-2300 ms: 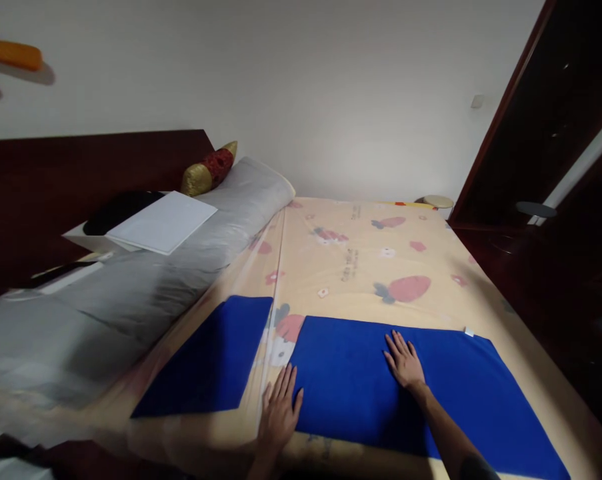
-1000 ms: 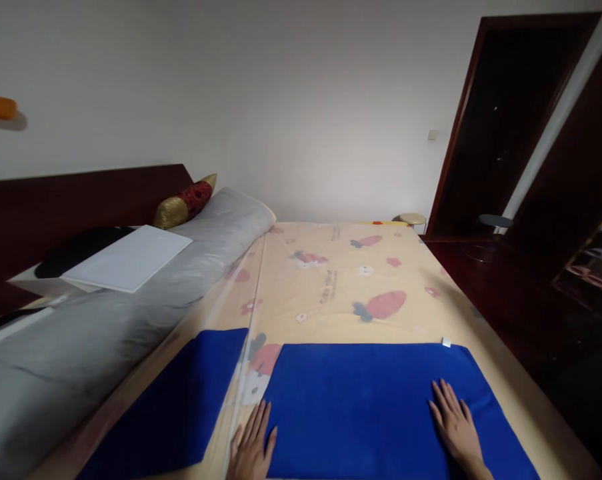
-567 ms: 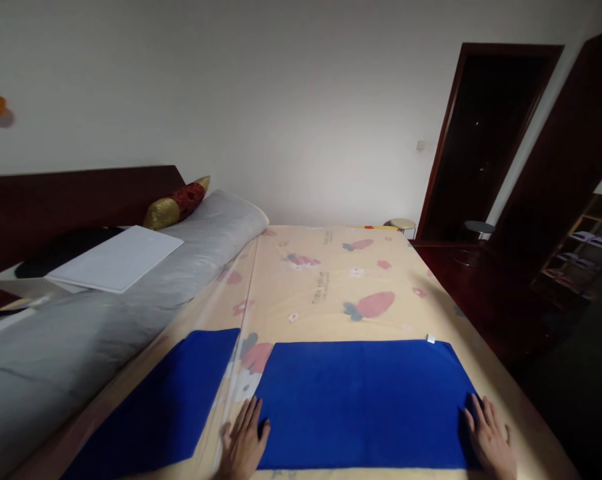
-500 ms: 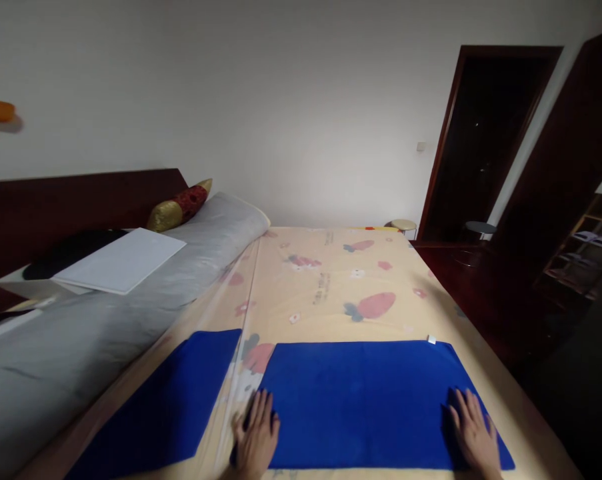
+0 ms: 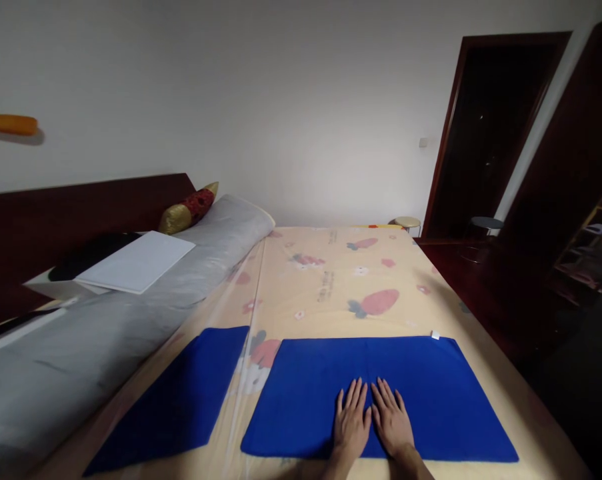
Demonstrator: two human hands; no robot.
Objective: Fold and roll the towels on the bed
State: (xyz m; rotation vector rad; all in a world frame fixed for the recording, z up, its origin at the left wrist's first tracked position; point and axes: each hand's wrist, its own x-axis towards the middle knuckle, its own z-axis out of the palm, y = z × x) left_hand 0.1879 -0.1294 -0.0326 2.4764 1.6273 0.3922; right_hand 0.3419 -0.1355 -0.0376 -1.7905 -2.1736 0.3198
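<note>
Left hand (image 5: 351, 420) and right hand (image 5: 391, 419) flat, fingers spread, side by side mid blue towel (image 5: 431, 393). Risk: palms dragging towel, rucking bedsheet (image 5: 331, 280) beneath.

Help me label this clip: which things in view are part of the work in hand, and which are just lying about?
In hand:
- blue towel, flat on the bed sheet
- left hand and right hand, palms down side by side on its middle

Lying about:
- second blue towel, to the left
- grey bolster
- white board
- red and gold cushion
- stools by the doorway
</note>
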